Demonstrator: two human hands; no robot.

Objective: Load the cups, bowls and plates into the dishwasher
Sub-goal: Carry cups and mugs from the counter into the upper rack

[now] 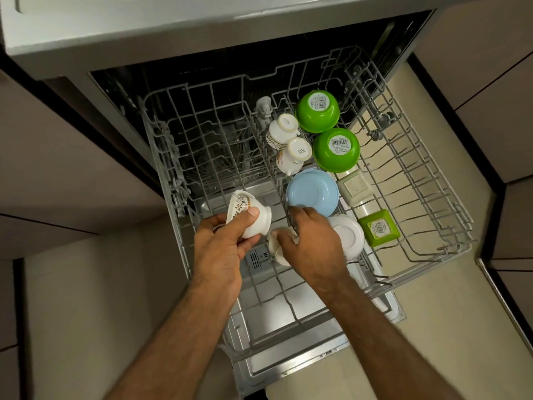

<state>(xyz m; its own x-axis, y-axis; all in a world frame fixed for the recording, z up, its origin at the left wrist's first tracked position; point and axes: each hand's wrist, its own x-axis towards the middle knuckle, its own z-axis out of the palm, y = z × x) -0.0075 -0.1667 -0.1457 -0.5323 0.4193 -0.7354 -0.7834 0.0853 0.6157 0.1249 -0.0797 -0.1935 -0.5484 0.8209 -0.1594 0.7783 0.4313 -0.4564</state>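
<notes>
In rack [427, 197]: upturned bowls [336, 150]; left grip [222, 243] clamps cup [248, 216], right grip [311, 241] clasps second cup [278, 249].

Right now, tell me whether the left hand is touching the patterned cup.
Touching. The head view shows the left hand wrapped around the patterned cup, thumb pressed on its side.

Patterned white cup [248, 216] tilted above the rack [427, 197] holding inverted green bowls [336, 149].

a pale grey countertop edge [121, 27] runs overhead. beige floor tiles [86, 298] spread below, with brown cabinet fronts [57, 157] on both sides, dimly lit.
</notes>
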